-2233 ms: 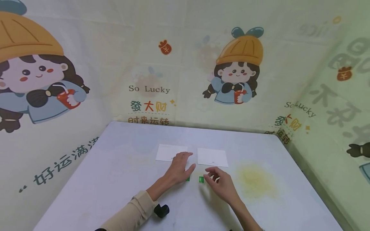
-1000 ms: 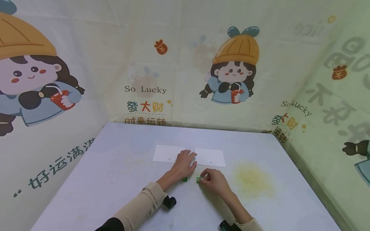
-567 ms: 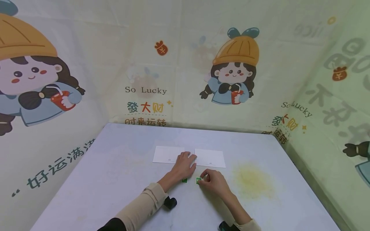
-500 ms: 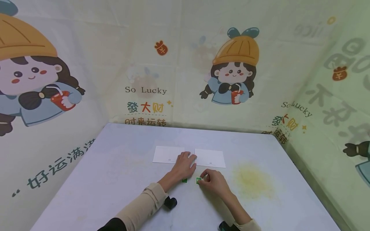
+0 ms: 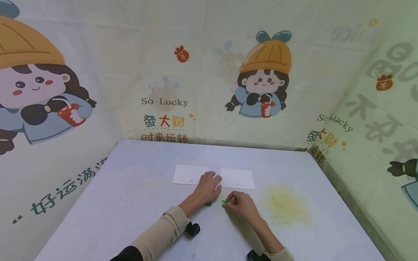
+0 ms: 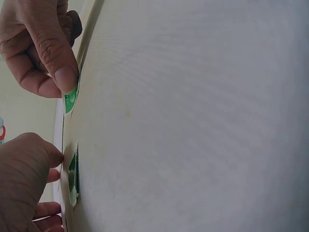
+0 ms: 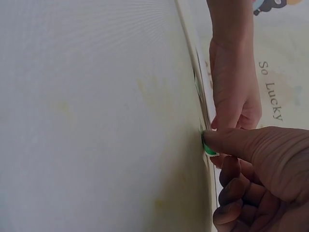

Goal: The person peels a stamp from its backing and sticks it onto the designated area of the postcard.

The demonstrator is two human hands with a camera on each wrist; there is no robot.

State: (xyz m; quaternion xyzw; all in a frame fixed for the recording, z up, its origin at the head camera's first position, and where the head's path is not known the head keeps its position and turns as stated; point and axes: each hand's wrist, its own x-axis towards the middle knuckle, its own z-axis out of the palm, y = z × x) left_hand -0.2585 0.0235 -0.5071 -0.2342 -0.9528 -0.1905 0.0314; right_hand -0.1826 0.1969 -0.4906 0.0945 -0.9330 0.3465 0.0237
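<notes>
Two small green stamps with white borders lie side by side on the white table. My right hand [image 5: 242,206] pinches the right stamp [image 5: 224,203] at its edge between thumb and fingers; in the left wrist view this stamp [image 6: 70,100] looks tilted. My left hand [image 5: 208,186] rests with spread fingers between two white cards, its fingertips reaching the right card's left edge. Under its thumb side sits the left stamp [image 5: 208,204], partly hidden by the hand. Behind the hands lie the left card [image 5: 187,174] and the right card [image 5: 237,178], each with a tiny printed mark.
A black object [image 5: 192,229] shows beside the left sleeve [image 5: 163,226], and another dark object [image 5: 255,256] beside the right sleeve. A yellowish stain marks the table [image 5: 287,203] on the right. Printed cloth [image 5: 209,72] hangs around the table's back and sides.
Since the earliest frame, my right hand has moved left and taken hold of the right stamp. My left hand has come down beside the right card. Over the last half second both stay still.
</notes>
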